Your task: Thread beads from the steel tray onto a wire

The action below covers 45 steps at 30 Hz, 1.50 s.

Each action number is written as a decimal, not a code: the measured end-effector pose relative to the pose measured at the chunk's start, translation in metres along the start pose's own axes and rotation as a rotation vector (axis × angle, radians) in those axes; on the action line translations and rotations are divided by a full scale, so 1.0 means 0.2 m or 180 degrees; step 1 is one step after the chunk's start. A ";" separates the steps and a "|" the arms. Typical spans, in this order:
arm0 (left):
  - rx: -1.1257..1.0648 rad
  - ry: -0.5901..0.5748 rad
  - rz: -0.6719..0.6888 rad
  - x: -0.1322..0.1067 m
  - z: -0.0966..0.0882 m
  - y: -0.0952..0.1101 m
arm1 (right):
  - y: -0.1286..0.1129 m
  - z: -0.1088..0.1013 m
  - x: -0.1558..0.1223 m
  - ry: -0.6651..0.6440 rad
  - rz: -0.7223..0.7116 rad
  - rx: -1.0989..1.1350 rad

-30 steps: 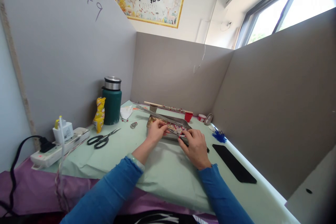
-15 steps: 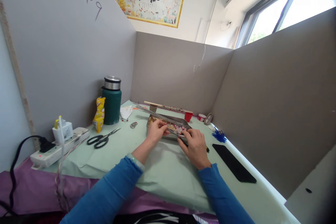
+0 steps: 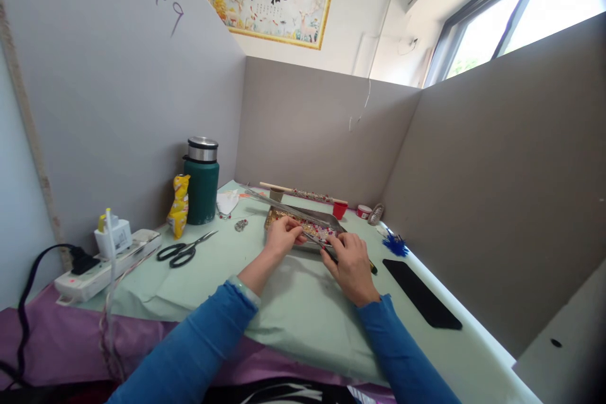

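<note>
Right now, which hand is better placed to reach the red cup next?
Probably the right: the right hand is nearer the red cup than the left hand, though it seems to hold a dark-handled tool.

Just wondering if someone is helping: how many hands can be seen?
2: the left hand at the near side of the metal tray, the right hand by its near right corner. No other hand shows.

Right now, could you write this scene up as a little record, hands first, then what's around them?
Right hand: grips a slim tool
Left hand: fingertips pinched near the tool's tip; anything held is too small to tell
By the hands: metal tray holding small beads
Person's left: scissors, green flask, power strip
Person's right: flat black strip, blue tuft
Beyond tray: red cup
</note>
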<state>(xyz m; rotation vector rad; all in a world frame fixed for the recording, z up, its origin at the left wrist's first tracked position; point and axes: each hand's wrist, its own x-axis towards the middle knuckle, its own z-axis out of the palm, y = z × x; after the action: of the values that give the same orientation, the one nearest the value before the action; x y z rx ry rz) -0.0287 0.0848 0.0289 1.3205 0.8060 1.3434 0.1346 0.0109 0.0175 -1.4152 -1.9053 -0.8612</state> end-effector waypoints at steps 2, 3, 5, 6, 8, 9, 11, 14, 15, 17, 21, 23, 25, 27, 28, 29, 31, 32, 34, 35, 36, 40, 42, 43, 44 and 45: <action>-0.0005 -0.0021 -0.0019 0.00 0.00 0.00 | 0.00 0.00 0.00 0.0004 0.0002 0.0021; -0.0002 -0.0027 -0.0033 0.00 0.00 0.00 | 0.00 0.00 0.00 0.0003 0.0015 0.0038; -0.0007 -0.0022 -0.0038 0.00 0.00 0.00 | 0.00 0.01 0.00 0.0005 0.0068 0.0089; -0.0015 -0.0006 -0.0031 0.00 0.00 0.01 | -0.01 0.01 -0.01 0.0005 0.0099 0.0120; -0.0022 0.0040 -0.0018 0.00 0.00 0.01 | -0.01 0.01 -0.01 0.0006 0.0154 0.0171; -0.0015 0.0057 -0.0021 0.00 0.00 0.01 | -0.02 0.00 -0.01 0.0000 0.0167 0.0186; 0.0009 0.0069 -0.0039 0.00 0.00 0.01 | -0.02 0.00 -0.01 -0.0010 0.0168 0.0198; 0.0026 0.0098 -0.0027 0.00 0.00 0.01 | -0.02 -0.01 -0.01 -0.0010 0.0156 0.0195; 0.0020 0.0114 -0.0020 0.00 0.00 0.01 | -0.02 -0.01 -0.01 0.0001 0.0147 0.0194; 0.0003 0.0118 -0.0022 0.01 0.00 0.01 | -0.01 -0.01 -0.01 0.0035 0.0131 0.0191; 0.0026 0.0058 -0.0055 0.01 0.00 0.00 | -0.02 -0.01 -0.01 0.0085 0.0136 0.0199; 0.0039 0.0040 -0.0075 0.01 0.00 0.00 | -0.02 -0.01 -0.01 0.0068 0.0147 0.0206; 0.0031 0.0044 -0.0088 0.01 0.00 0.01 | -0.02 -0.01 -0.02 0.0030 0.0158 0.0205; -0.0003 0.0060 -0.0101 0.00 0.00 0.01 | -0.02 -0.01 -0.02 0.0013 0.0166 0.0197; -0.0021 0.0067 -0.0112 0.00 0.00 0.01 | -0.02 -0.01 -0.02 0.0018 0.0162 0.0193; -0.0038 0.0074 -0.0124 0.00 0.00 0.01 | -0.02 -0.01 -0.02 0.0030 0.0157 0.0193; -0.0057 0.0085 -0.0141 0.00 0.00 0.01 | -0.01 0.00 -0.02 0.0069 0.0150 0.0202; -0.0063 0.0086 -0.0144 0.00 0.00 0.02 | -0.01 0.00 -0.02 0.0096 0.0150 0.0210; -0.0079 0.0086 -0.0147 0.00 0.00 0.02 | -0.01 0.00 -0.02 0.0148 0.0152 0.0221; -0.0085 0.0078 -0.0151 0.00 0.00 0.02 | -0.01 0.00 -0.02 0.0161 0.0159 0.0220; -0.0089 0.0067 -0.0157 0.00 0.00 0.02 | -0.02 0.00 -0.02 0.0159 0.0164 0.0215; -0.0109 0.0018 -0.0191 -0.01 0.00 0.02 | -0.02 0.00 -0.02 0.0122 0.0159 0.0188; -0.0133 0.0011 -0.0203 -0.01 0.00 0.02 | -0.02 0.00 -0.02 0.0146 0.0133 0.0184; -0.0143 0.0004 -0.0207 -0.01 0.00 0.01 | -0.02 0.00 -0.02 0.0157 0.0122 0.0181; -0.0151 -0.0001 -0.0210 -0.01 0.00 0.01 | -0.02 0.00 -0.02 0.0165 0.0112 0.0178; -0.0155 -0.0004 -0.0215 -0.01 0.00 0.01 | -0.02 0.00 -0.02 0.0165 0.0103 0.0173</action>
<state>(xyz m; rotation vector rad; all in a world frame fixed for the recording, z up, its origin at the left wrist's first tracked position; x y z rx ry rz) -0.0299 0.0830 0.0307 1.2454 0.8052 1.3009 0.1320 0.0080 0.0145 -1.3747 -1.8484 -0.8168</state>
